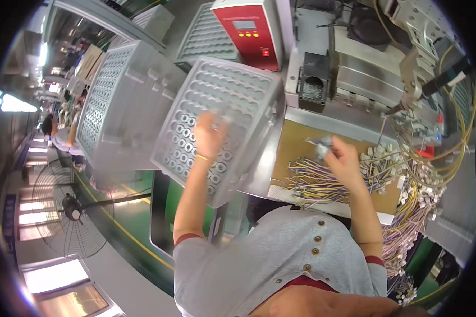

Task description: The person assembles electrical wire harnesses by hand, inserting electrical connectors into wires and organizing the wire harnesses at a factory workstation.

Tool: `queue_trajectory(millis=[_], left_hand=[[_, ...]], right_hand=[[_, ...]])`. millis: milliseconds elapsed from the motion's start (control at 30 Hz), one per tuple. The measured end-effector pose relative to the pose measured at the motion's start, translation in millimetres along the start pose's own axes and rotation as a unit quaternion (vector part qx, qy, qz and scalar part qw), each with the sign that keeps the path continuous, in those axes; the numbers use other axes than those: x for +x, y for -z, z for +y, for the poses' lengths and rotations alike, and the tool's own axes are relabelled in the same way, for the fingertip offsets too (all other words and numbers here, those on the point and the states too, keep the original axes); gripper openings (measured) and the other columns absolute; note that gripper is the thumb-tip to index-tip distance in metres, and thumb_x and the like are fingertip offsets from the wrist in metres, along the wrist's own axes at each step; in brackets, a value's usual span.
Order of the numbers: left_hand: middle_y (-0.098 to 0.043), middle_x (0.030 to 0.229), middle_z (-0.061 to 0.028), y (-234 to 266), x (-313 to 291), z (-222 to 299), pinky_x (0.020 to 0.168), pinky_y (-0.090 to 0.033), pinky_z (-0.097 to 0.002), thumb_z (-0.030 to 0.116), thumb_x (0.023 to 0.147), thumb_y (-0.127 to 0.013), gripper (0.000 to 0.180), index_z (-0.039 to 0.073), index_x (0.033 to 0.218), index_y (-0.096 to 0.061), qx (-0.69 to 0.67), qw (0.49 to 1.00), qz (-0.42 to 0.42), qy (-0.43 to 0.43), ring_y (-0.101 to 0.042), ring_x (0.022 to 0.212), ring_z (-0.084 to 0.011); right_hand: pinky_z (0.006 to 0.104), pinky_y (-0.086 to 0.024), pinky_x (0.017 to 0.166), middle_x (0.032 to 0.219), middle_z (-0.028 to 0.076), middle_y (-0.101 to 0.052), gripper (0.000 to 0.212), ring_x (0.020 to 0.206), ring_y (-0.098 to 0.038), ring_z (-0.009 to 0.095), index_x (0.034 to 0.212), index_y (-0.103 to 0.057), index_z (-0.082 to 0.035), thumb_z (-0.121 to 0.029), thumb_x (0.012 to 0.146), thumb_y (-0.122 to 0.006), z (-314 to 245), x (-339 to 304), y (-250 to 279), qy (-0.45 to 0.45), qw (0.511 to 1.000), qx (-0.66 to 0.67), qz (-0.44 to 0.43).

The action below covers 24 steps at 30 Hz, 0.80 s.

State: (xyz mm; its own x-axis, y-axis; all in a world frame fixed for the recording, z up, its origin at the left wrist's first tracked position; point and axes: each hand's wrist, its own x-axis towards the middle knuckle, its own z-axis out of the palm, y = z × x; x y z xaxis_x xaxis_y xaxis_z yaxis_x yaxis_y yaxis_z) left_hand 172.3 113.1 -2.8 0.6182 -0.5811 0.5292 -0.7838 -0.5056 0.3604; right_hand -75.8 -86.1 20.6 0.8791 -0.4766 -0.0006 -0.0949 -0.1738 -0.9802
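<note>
One L hand (209, 138), bare, just left of frame ctr., reached over a pale pocketed tray (232, 79); fingers bent, motion-blurred, so couldn't tell whether its grip was closed on anything. One R hand (346, 161), bare, right of ctr.; grip closed on a small grey part (322, 149), held above a brown mat (296, 129), exact type unclear (blur).

Pocketed tray: approx. ctr. of frame, set askew; ring-shaped parts (183, 142) sat in pockets, mostly its lower half.

Wires (312, 182), purple/yellow/white, qty. many: lay on mat under & beside R hand, w/ white connectors (407, 193) toward frame right.

Misc.: red-and-white control box (251, 34), top ctr.; black bin (313, 66) w/ small pcs., right of box; metal machine (373, 76), upper right; tray stack (143, 100), upper left; black fan (71, 208), lower left.
</note>
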Motion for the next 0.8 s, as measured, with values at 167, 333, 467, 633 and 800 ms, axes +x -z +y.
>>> queue_trajectory(millis=[167, 333, 467, 633, 800], left_hand=[[-0.055, 0.094, -0.0131, 8, -10, -126, 0.081, -0.036, -0.046, 0.032, 0.073, -0.058, 0.032, 0.002, 0.084, -0.061, 0.333, 0.933, 0.041, 0.128, -0.045, 0.097, -0.0352], [-0.057, 0.102, -0.0107, 21, -13, -134, 0.075, -0.046, -0.0352, 0.014, 0.078, -0.056, 0.031, -0.001, 0.106, -0.055, -0.253, 0.949, 0.076, 0.17, -0.055, 0.092, -0.0235], [-0.057, 0.102, -0.0103, 26, -9, 19, 0.065, -0.051, -0.0257, -0.002, 0.077, -0.054, 0.036, -0.003, 0.113, -0.049, -0.43, 0.867, -0.026, 0.249, -0.059, 0.081, -0.0162], [-0.058, 0.094, -0.0054, -12, -37, 120, 0.062, -0.049, -0.025, -0.004, 0.075, -0.059, 0.041, -0.002, 0.115, -0.049, -0.618, 0.714, -0.203, 0.259, -0.056, 0.076, -0.0116], [-0.06, 0.092, -0.0103, -23, -40, 149, 0.054, -0.047, -0.0232, -0.002, 0.078, -0.056, 0.033, -0.003, 0.11, -0.051, -0.642, 0.685, -0.226, 0.261, -0.058, 0.07, -0.0144]], right_hand=[[0.0186, -0.035, 0.049, 0.061, -0.002, -0.052, 0.006, 0.056, -0.044, 0.001, 0.082, -0.055, 0.0, -0.005, 0.08, -0.053, 15, -2, -1, 0.012, 0.999, 0.024, 0.038], [0.019, -0.034, 0.047, 0.058, -0.002, -0.051, 0.006, 0.054, -0.043, 0.002, 0.08, -0.057, -0.001, -0.006, 0.078, -0.055, -5, 3, -8, 0.01, 0.998, -0.042, 0.055], [0.0193, -0.035, 0.046, 0.057, -0.001, -0.05, 0.008, 0.052, -0.042, 0.002, 0.08, -0.059, 0.0, -0.006, 0.077, -0.057, 6, 4, -9, 0.059, 0.996, -0.039, 0.048], [0.0191, -0.038, 0.046, 0.058, 0.0, -0.054, 0.007, 0.053, -0.045, 0.002, 0.079, -0.059, 0.001, -0.004, 0.074, -0.06, -1, -1, -13, 0.074, 0.993, -0.006, 0.087], [0.0189, -0.038, 0.045, 0.059, 0.0, -0.055, 0.007, 0.053, -0.045, 0.002, 0.073, -0.057, 0.002, -0.003, 0.071, -0.061, -8, -9, -3, 0.052, 0.993, 0.061, 0.082]])
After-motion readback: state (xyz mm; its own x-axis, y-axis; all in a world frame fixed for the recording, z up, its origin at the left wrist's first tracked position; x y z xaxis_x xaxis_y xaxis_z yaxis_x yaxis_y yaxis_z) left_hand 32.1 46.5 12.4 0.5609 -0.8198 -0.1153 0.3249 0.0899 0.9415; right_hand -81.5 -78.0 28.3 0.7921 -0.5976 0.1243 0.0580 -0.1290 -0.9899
